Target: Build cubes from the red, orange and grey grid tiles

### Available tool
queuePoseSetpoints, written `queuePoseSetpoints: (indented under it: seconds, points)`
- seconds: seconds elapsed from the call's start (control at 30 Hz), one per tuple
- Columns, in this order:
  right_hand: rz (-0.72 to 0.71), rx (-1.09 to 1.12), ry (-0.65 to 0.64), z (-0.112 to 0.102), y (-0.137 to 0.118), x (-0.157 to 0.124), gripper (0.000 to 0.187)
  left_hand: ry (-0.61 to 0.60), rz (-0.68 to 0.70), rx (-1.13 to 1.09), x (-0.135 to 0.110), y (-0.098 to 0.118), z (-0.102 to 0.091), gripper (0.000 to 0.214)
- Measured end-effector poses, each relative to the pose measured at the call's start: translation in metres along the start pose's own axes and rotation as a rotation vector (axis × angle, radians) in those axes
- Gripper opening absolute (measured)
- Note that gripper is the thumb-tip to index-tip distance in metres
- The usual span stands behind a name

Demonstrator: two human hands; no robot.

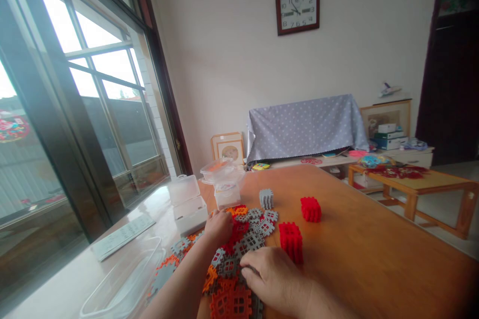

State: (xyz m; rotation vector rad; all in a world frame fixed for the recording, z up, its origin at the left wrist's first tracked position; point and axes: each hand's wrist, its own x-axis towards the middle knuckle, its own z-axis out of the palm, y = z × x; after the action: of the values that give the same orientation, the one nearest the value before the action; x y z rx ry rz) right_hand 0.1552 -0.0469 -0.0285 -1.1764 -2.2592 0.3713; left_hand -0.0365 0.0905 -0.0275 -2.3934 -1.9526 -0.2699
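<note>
My left hand [219,227] reaches to the far side of a mixed pile of interlocking plastic tiles, beside red tiles [239,232] and orange ones [239,209]. Its fingers are curled downward, and the fingertips are hidden, so what they hold cannot be seen. At the pile's right edge, my right hand [271,271] has thumb and forefinger closed on what looks like the edge of a grey tile. Grey tiles [250,241] lie between the hands. Larger orange-red tiles [232,304] lie nearest me. Beyond the right hand stands a red stack of tiles [291,241].
Farther back are another red stack [310,209] and a grey stack [266,199]. An open white box [190,214] and clear containers [227,194] stand behind the pile. At left lie a clear plastic tub [123,281] and a printed sheet [123,237]. The wooden table [374,254] extends right.
</note>
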Motion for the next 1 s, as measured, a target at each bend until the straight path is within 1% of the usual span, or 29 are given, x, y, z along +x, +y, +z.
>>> queuePoseSetpoints:
  seconds: [0.13,0.2,0.27,0.33,0.43,0.53,0.6,0.7,0.93,1.0]
  points:
    - [0.006,0.006,-0.001,-0.001,0.0,0.0,0.022,-0.027,0.077,-0.057,-0.012,-0.008,-0.008,0.016]
    - [0.002,0.003,0.006,0.0,0.0,0.0,0.023,-0.033,0.099,-0.083,-0.013,-0.011,-0.011,0.016]
    - [-0.002,-0.005,0.009,0.001,0.0,0.001,0.023,-0.018,0.107,-0.098,-0.008,-0.01,-0.011,0.019]
    - [-0.002,-0.011,0.008,0.002,0.0,0.001,0.023,0.007,0.116,-0.106,0.002,-0.005,-0.008,0.022]
    - [-0.003,-0.027,0.01,0.003,0.002,0.002,0.023,0.022,0.156,-0.117,0.018,0.009,0.001,0.027]
    - [-0.012,-0.042,0.01,0.004,0.005,0.003,0.022,-0.005,0.186,-0.109,0.029,0.021,0.009,0.03]
    - [-0.012,-0.045,0.011,0.004,0.006,0.003,0.022,-0.034,0.196,-0.093,0.031,0.022,0.01,0.03]
    - [-0.016,-0.05,0.013,0.003,0.007,0.003,0.022,-0.041,0.203,-0.061,0.023,0.016,0.006,0.032]
    - [0.001,-0.03,0.011,0.005,0.007,0.001,0.021,-0.017,0.236,0.01,-0.01,-0.014,-0.012,0.04]
    - [0.002,-0.033,0.022,0.005,0.008,0.001,0.021,-0.002,0.222,0.037,-0.016,-0.021,-0.016,0.042]
